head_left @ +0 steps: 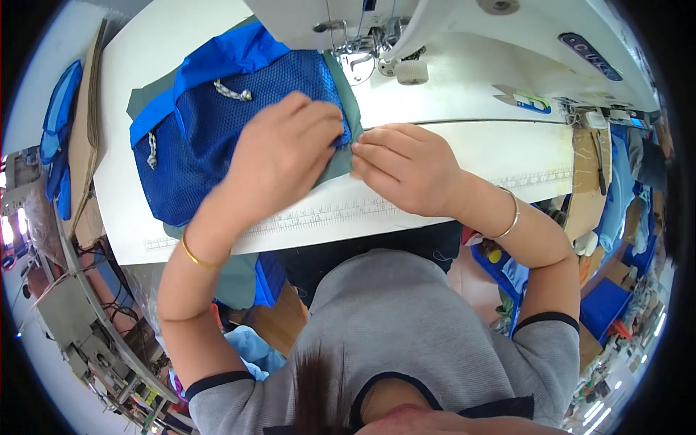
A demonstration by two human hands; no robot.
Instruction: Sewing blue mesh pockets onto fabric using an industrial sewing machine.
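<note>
A blue mesh pocket with a plain blue top band lies over a piece of grey-green fabric on the white sewing table. Two speckled drawcord ends with knots stick out of the mesh. My left hand lies over the pocket, its fingers curled closed at the pocket's right edge; it is slightly smeared by motion. My right hand pinches the edge of the grey-green fabric just beside it. Beyond the hands, the far right corner of the layers reaches the sewing machine's presser foot; whether it lies under the foot is unclear.
The white sewing machine spans the far side. Thread snips lie at the right of the white table, and a printed ruler strip runs along its near edge. A blue crate stands low at right.
</note>
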